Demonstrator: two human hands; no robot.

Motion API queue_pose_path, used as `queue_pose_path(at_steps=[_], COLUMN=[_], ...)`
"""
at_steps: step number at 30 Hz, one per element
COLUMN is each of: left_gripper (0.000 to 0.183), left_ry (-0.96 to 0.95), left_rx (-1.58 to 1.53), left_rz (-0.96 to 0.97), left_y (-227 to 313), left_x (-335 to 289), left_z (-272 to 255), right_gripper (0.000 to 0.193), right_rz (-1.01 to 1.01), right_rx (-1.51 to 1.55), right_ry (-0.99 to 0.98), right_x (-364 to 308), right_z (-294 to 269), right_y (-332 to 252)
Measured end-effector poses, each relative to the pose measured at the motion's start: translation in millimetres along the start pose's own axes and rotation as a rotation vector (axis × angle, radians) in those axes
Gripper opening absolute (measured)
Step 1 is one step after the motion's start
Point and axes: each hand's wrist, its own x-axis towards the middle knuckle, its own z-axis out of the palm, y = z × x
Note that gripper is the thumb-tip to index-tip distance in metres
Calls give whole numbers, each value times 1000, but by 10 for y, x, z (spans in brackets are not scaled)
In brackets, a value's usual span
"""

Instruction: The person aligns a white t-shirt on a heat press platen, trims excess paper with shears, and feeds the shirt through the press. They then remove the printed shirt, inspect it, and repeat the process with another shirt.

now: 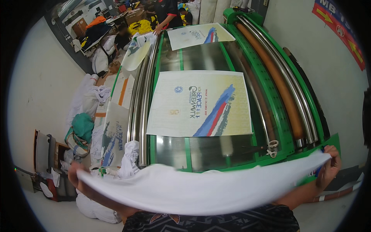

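Note:
A white cloth (208, 189) hangs stretched between my two hands in front of my body, its upper edge sagging and blurred by motion. My left hand (79, 176), smeared by movement, grips the cloth's left end. At the right end, my right hand (330, 164) is closed on the other corner. Beyond the cloth is a green-framed roller machine (189, 154) with a dark, shiny bed. A white printed sheet (166, 112) with blue, red and yellow brush strokes lies flat on it. A similar printed sheet (189, 35) lies at the far end.
Scissors with white-wrapped handles (273, 148) lie near the bed's right front corner. Steel rollers (145, 112) run along the left, a brown roller (270, 77) along the right. Printed fabric (116, 133) hangs left of the machine. A co-worker (167, 13) stands at the far end, hand on the rollers.

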Motion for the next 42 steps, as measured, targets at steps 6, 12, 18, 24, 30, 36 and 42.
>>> queue_pose_path(at_steps=[6,12,18,24,30,36,42], left_gripper=[31,29,25,27,29,26,29], left_ry=[85,-213,-161,-238,-126,-462,-406], left_rx=[-170,-208,-90,79,150,312,592], left_rz=[58,-63,-446,-425,-376,-640,-407], left_y=[-261,-390,-505,-963,-1739,-2265,-3194], left_x=[257,425,576,735,1214,2061,2688], left_z=[-159,-347,-345,-839,-738,790,1455], right_gripper=[26,27,32,32,49,24,34], right_rz=[-70,-123,13,149,431,707,799], right_rx=[584,498,359,68,-272,-301,-631], right_ry=[-553,-217,-264,213,242,-57,96], right_x=[341,-111,-119,231,419,1287,2154], right_z=[-266,-611,-740,87,-450,-469,332], right_y=[256,338,373,136,623,1752,2567])
